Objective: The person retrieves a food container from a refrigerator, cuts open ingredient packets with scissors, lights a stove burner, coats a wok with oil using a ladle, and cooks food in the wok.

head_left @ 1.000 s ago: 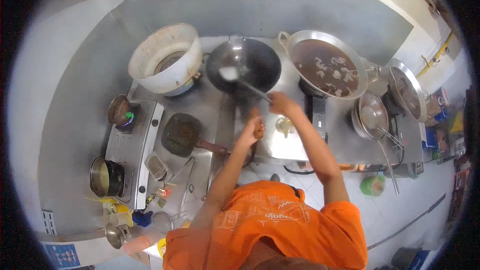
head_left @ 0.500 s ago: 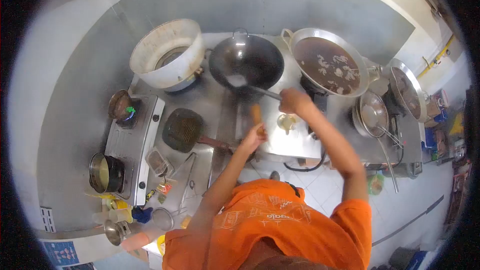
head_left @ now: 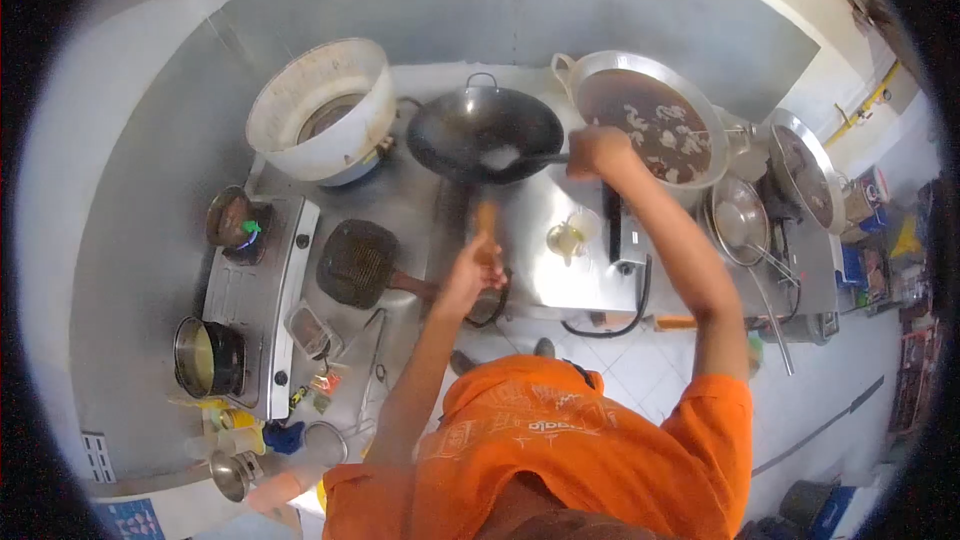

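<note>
A dark wok (head_left: 455,135) stands in the middle of the counter, tilted slightly, with a metal loop on its far rim. My left hand (head_left: 475,270) is closed round the end of the wok's wooden handle (head_left: 485,218), which sticks out toward me and is a little blurred. In my right hand (head_left: 598,153), closed, is a wok ladle (head_left: 545,158). Its round pale head rests inside the wok, near the right side of the bowl. On the steel top below my right wrist sit small bowls (head_left: 567,239) with something pale in them.
Right of the wok stands a wide pan (head_left: 630,60) of dark oil with pale pieces. A strainer (head_left: 740,215) lies beyond it. At left are a white ring-shaped burner shield (head_left: 300,155), a square grill pan (head_left: 358,262) and a two-burner stove (head_left: 285,315) with pots.
My right hand has moved up and away from me, and the ladle now lies more level. My left hand has shifted left with the wok handle. The view has shifted slightly.
</note>
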Motion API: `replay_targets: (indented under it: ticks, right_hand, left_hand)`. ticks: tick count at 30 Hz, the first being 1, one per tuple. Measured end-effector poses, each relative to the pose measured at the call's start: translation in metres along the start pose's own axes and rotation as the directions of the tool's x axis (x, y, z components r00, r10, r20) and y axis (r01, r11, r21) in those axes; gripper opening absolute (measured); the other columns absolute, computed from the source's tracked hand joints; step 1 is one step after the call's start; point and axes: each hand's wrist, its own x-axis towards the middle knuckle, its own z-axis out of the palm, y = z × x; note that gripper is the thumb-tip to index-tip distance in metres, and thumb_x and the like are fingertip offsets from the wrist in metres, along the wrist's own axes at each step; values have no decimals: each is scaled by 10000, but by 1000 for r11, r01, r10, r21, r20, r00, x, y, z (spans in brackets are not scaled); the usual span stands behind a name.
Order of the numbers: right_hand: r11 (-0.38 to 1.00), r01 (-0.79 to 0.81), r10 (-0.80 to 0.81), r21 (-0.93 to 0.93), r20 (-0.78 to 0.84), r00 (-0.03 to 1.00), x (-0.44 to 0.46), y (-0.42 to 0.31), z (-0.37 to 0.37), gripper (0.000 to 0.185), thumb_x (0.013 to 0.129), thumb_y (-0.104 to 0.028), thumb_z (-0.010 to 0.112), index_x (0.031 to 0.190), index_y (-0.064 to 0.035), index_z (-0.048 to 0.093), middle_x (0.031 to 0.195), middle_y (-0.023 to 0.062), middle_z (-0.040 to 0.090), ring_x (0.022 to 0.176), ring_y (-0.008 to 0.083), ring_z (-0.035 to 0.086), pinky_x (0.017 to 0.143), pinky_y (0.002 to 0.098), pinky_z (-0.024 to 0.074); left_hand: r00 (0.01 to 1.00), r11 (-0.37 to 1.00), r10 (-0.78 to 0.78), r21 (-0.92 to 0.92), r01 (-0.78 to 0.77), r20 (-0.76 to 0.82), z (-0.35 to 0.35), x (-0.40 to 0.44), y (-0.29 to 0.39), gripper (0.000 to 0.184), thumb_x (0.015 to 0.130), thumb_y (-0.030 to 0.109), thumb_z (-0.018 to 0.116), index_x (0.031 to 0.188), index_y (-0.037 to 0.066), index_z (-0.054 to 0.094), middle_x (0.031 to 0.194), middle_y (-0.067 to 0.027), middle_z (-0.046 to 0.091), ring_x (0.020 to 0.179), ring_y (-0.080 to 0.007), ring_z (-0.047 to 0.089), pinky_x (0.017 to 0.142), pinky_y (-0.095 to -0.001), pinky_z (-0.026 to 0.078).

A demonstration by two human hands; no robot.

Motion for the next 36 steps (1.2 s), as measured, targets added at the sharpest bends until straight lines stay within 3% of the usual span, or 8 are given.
replay_targets:
  ticks: [3, 7, 10, 16, 21, 28, 33, 36]
  right_hand:
    - [995, 68, -58, 70, -142, 988, 30, -11, 41, 296, 709, -257, 619, 915, -63, 706, 908, 158, 687, 856, 324, 676, 683, 415, 547]
    - [937, 169, -191, 305, 43, 981, 13, -11, 45, 380, 671, -127, 564, 1020, -38, 682, 1011, 219, 659, 959, 343, 647, 814, 437, 523]
    - [974, 194, -195, 114, 2, 981, -11, 9, 20, 306, 710, -246, 614, 917, -27, 673, 921, 212, 666, 881, 345, 666, 738, 447, 538]
    - [954, 111, -49, 280, -221, 974, 35, -19, 98, 312, 698, -164, 606, 982, -43, 653, 974, 203, 664, 913, 360, 656, 776, 455, 537]
    - [959, 173, -168, 227, -39, 985, 14, -4, 87, 321, 686, -167, 620, 981, -44, 647, 980, 179, 662, 913, 360, 652, 769, 428, 541]
    - [927, 162, -51, 337, -317, 947, 44, -19, 138, 288, 705, -206, 649, 944, -44, 646, 910, 198, 659, 861, 370, 653, 747, 445, 531]
    - [971, 122, -108, 206, -78, 991, 13, 2, 99, 292, 706, -176, 643, 962, -36, 649, 940, 200, 667, 892, 376, 648, 767, 468, 526]
    - [982, 36, -33, 186, -18, 999, 11, 6, 74, 311, 689, -169, 646, 968, -32, 653, 936, 194, 666, 898, 372, 649, 776, 465, 527]
  left_hand:
    - [999, 1000, -16, 26, 15, 42, 4, -5, 18, 481, 928, 511, 474, 1023, 42, 526, 687, -41, 571, 613, -170, 584, 575, -291, 450]
    - [999, 994, 10, 110, -15, 46, -1, -8, 24, 506, 921, 531, 475, 1013, 38, 537, 693, -31, 571, 642, -160, 586, 581, -287, 450]
    - [1000, 990, -6, 137, 7, -14, -5, -10, 10, 518, 920, 534, 472, 1027, 33, 552, 696, -26, 573, 656, -153, 588, 588, -284, 453]
    - [994, 962, -76, 255, 95, -81, -41, 33, -52, 495, 918, 510, 476, 1080, 54, 579, 773, -29, 617, 685, -148, 610, 575, -284, 471]
    - [958, 869, -122, 438, 230, -261, -76, 72, -85, 479, 904, 510, 496, 1085, 78, 598, 862, -35, 655, 724, -150, 634, 562, -284, 494]
    - [992, 981, 48, 193, -25, -118, -82, 96, -96, 413, 898, 390, 497, 1141, 69, 590, 921, -69, 656, 735, -164, 634, 597, -316, 507]
    - [998, 940, 66, -336, -58, 14, -86, 134, -100, 426, 883, 353, 533, 1197, 67, 575, 837, -45, 623, 675, -148, 582, 589, -305, 472]
    - [998, 986, -8, -164, 17, 55, -92, 140, -96, 345, 859, 330, 599, 1079, 64, 600, 722, -1, 548, 597, -121, 518, 551, -295, 444]
